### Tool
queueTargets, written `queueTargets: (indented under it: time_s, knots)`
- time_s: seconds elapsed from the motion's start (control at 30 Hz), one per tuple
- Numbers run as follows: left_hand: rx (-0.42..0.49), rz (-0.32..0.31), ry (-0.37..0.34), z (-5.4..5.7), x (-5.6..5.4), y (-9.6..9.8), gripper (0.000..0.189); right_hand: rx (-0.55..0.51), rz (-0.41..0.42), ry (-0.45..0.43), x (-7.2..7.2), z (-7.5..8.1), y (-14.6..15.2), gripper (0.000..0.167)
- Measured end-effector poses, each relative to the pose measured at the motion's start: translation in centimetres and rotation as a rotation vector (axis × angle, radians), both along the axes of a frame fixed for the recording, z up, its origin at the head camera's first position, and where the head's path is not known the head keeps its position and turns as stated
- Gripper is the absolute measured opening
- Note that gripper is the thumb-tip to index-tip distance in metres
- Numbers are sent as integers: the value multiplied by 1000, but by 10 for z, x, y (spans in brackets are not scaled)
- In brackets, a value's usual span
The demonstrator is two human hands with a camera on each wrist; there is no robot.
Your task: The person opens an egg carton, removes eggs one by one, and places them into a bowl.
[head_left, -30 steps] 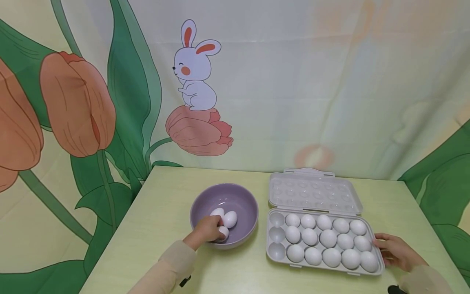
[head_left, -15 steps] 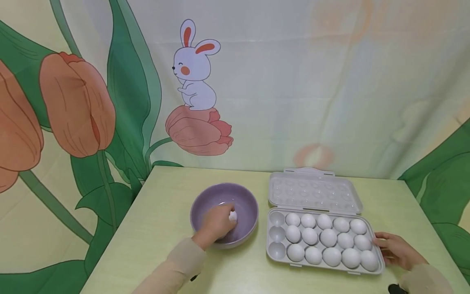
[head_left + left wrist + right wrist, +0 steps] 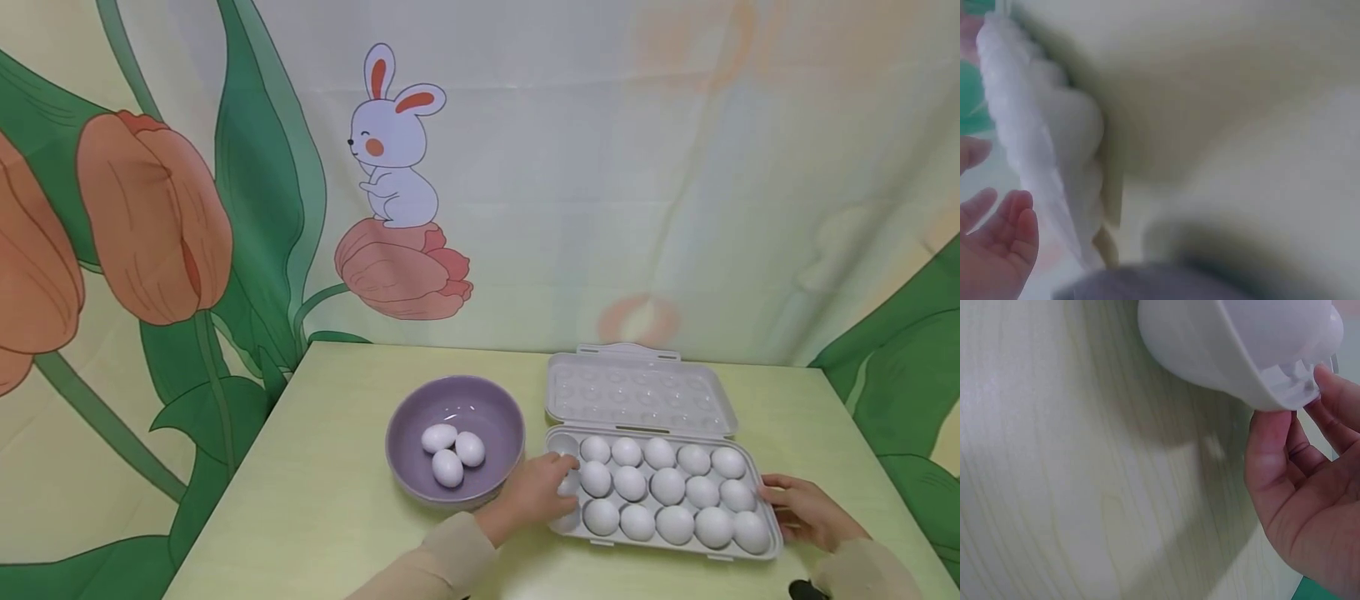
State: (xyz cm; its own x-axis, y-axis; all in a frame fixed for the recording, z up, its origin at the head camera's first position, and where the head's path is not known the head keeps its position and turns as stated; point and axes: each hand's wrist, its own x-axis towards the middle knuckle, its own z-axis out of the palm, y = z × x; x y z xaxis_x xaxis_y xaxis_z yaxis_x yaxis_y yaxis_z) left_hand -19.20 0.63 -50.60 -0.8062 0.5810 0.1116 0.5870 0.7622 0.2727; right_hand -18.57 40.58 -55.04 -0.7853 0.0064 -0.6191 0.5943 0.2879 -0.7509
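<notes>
My left hand (image 3: 534, 490) hovers at the left end of the white plastic egg carton (image 3: 600, 540), fingers apart over its leftmost column of wells. Nothing shows between those fingers, and the left wrist view also has the hand (image 3: 997, 250) bare beside the carton's side (image 3: 1072, 137). My right hand (image 3: 813, 512) grips the carton's right end; thumb and fingers pinch its rim (image 3: 1272, 394) in the right wrist view. White eggs (image 3: 667, 487) fill the other columns. Three eggs (image 3: 447, 468) lie together in a purple bowl (image 3: 491, 408) left of the carton.
The carton's lid (image 3: 641, 392) lies folded back behind its tray. Bowl and carton stand side by side on a pale wood table (image 3: 337, 400). A printed cloth (image 3: 540, 208) hangs at the table's back edge.
My left hand has let go of an egg in the bowl and moved right to the carton. The eggs in the bowl have shifted slightly. My right hand has stayed put.
</notes>
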Motion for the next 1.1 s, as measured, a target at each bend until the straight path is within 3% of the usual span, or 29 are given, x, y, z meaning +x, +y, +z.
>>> queueTargets:
  time_s: [0.17, 0.33, 0.57, 0.77, 0.97, 1.1]
  knots:
    - [-34, -21, -44, -13, 6, 18, 40, 2, -6, -1, -1, 0, -1, 74]
    - [-101, -13, -68, -18, 12, 33, 38, 1, -5, 7, 0, 0, -1, 72]
    - [-222, 42, -58, -20, 15, 49, 31, 2, -20, 0, 0, 0, -1, 74]
    - [-228, 84, -86, -24, 14, 53, 39, 6, -24, -2, 0, 0, -1, 74]
    - [-231, 83, -55, -26, 13, 52, 40, -12, -10, 5, 0, -1, 0, 70]
    - [-237, 53, 22, -31, 14, 48, 41, -8, -7, 5, 0, -2, 0, 70]
